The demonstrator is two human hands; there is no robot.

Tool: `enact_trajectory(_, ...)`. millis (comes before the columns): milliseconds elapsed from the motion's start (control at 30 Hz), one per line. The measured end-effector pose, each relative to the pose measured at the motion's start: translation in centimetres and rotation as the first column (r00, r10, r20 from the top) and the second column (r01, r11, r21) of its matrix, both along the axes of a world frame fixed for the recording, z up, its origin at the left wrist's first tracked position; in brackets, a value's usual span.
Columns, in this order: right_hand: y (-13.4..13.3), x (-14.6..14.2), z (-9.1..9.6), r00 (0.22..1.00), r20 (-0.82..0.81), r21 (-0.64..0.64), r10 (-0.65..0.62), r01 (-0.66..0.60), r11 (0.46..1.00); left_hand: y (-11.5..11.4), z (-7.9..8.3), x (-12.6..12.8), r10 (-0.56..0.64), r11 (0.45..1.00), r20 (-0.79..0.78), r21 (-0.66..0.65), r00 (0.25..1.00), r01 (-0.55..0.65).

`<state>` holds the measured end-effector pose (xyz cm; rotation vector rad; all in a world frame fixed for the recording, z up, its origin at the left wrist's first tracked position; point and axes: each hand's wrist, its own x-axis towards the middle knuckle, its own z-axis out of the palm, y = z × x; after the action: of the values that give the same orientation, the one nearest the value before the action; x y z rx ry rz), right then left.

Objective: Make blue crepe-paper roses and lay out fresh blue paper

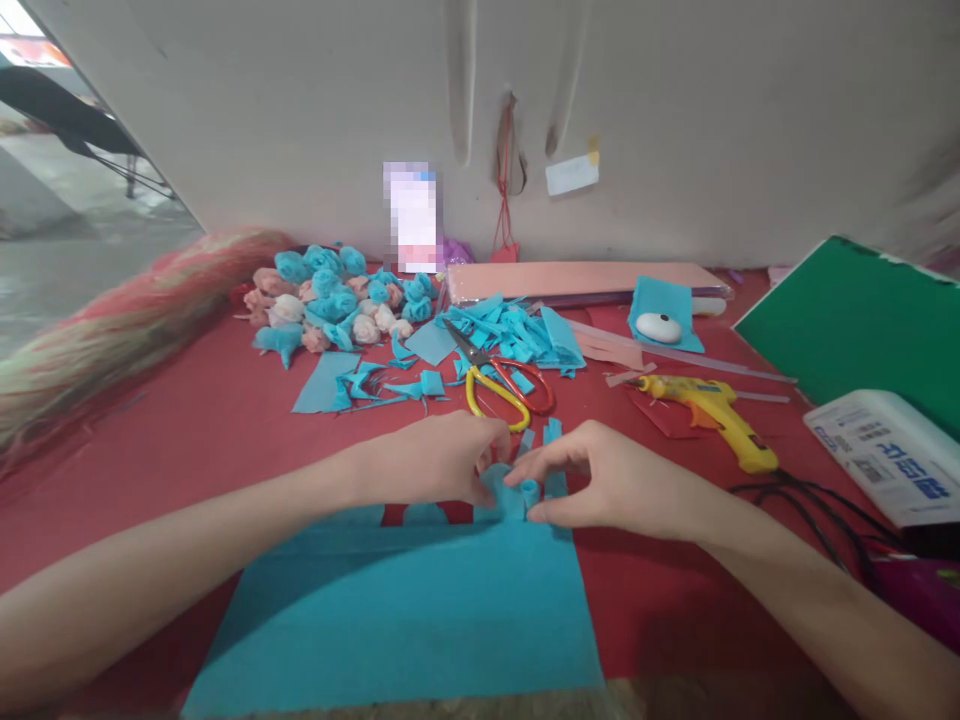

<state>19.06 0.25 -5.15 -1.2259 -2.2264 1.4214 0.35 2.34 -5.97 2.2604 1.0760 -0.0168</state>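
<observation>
My right hand (619,485) curls its thumb and fingers about a small rolled piece of blue crepe paper (530,493). Just left of it, my left hand (457,455) has its fingers bent down onto the paper's flat, rounded part; its fingertips are partly hidden. Beneath both hands lies a large blue crepe paper sheet (420,620), its far edge showing rounded shapes. Scissors (499,395) with one yellow and one red handle rest just beyond my hands, blades pointing away. Narrow blue strips lie by my right fingers.
Blue, pink and white paper flowers (330,300) are heaped at back left, beside blue scraps (510,330). A yellow glue gun (712,410) with a black cable lies right, near a white box (885,455) and green board (862,320). A phone (414,215) leans against the wall.
</observation>
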Motion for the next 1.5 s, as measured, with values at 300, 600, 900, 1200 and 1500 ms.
enact_trajectory(300,0.3,0.1,-0.4,1.0,0.011,-0.024,-0.008,0.009,1.0,-5.5,-1.1,-2.1,0.052,0.926,-0.137,0.377,0.989,0.004)
enact_trajectory(600,0.6,0.3,-0.6,1.0,-0.015,-0.038,0.019,-0.02,0.999,-6.2,-1.3,-2.3,0.007,0.958,-0.14,0.285,0.99,0.034)
enact_trajectory(900,0.5,0.4,-0.4,0.997,-0.06,-0.114,0.039,-0.046,0.992,-6.5,-1.0,-1.5,-0.083,0.9,-0.173,0.409,0.981,0.148)
enact_trajectory(1200,1.0,0.6,-0.5,0.996,0.007,-0.231,0.084,-0.08,0.97,-6.0,-1.3,-2.2,-0.028,0.862,-0.103,0.5,0.994,0.076)
enact_trajectory(1500,0.4,0.6,0.3,0.993,0.118,0.016,0.018,-0.021,1.0,-5.0,0.7,-5.4,0.016,0.915,-0.209,0.397,0.978,0.07)
